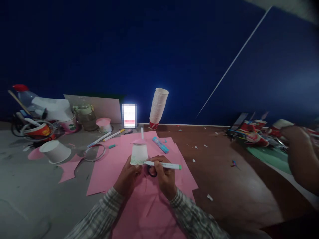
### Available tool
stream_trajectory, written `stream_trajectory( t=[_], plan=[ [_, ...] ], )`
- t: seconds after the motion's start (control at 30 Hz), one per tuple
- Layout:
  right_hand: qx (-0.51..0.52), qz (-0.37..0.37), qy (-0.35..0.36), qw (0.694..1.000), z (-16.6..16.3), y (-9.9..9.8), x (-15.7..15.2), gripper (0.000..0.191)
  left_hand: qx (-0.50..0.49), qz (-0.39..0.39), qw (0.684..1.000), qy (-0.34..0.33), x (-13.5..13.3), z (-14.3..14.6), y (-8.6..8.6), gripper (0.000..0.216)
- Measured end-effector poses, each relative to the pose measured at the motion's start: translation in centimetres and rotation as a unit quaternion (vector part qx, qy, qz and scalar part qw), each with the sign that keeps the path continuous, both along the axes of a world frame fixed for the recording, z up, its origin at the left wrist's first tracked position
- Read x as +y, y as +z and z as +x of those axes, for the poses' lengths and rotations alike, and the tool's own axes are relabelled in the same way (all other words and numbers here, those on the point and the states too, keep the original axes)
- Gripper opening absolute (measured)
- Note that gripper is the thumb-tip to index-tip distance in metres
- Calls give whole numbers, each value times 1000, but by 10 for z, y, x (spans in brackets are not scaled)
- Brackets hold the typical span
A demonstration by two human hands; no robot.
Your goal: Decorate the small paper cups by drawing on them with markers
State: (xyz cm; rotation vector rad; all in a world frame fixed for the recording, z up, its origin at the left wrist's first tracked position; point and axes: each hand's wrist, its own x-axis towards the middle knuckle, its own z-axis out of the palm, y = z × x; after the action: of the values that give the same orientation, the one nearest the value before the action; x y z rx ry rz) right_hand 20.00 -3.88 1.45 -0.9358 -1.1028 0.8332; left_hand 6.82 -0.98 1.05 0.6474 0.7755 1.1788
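Observation:
My left hand is closed round the lower part of a white paper cup, which bears green marks near its lower rim. A white marker pen with a green end is gripped in my right hand, its tip against the cup's green-marked edge. Below the pen, the dark handle of scissors shows partly, close to my right fingers. Pink paper sheets lie under both hands. On them, a blue glue stick or thick marker rests just beyond my right hand.
A tall stack of paper cups stands by the blue wall. At left are an upturned white cup, a tape ring, a jar and pink scraps. Another person's arm reaches in at right, near several red cups.

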Motion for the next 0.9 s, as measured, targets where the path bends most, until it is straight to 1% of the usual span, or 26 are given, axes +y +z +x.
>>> stream_trajectory(
  t=[0.07, 0.2, 0.4, 0.57, 0.67, 0.8, 0.9],
  plan=[
    [7, -5, -4, 1000, 0, 1, 0, 37, 13, 3, 1000, -8, 0, -1, 2, 28],
    [11, -8, -2, 1000, -1, 2, 1, 36, 18, 13, 1000, -3, -1, 0, 3, 30],
    [-3, -11, -10, 1000, 0, 1, 1, 36, 20, 15, 999, -22, -1, -3, 0, 37],
    [-27, 0, -16, 1000, 1, -2, 1, 33, 19, 28, 999, -20, -1, -3, -3, 34],
    [-55, 12, -29, 998, 2, -5, 1, 33, 28, 31, 999, -24, 0, -3, -3, 39],
    [-89, 12, -17, 996, 5, -5, 1, 34, 37, 36, 998, -28, -1, -3, -3, 41],
    [-88, 12, -17, 996, 5, -3, 1, 33, 42, 37, 998, -22, -1, -2, -4, 39]
  ],
)
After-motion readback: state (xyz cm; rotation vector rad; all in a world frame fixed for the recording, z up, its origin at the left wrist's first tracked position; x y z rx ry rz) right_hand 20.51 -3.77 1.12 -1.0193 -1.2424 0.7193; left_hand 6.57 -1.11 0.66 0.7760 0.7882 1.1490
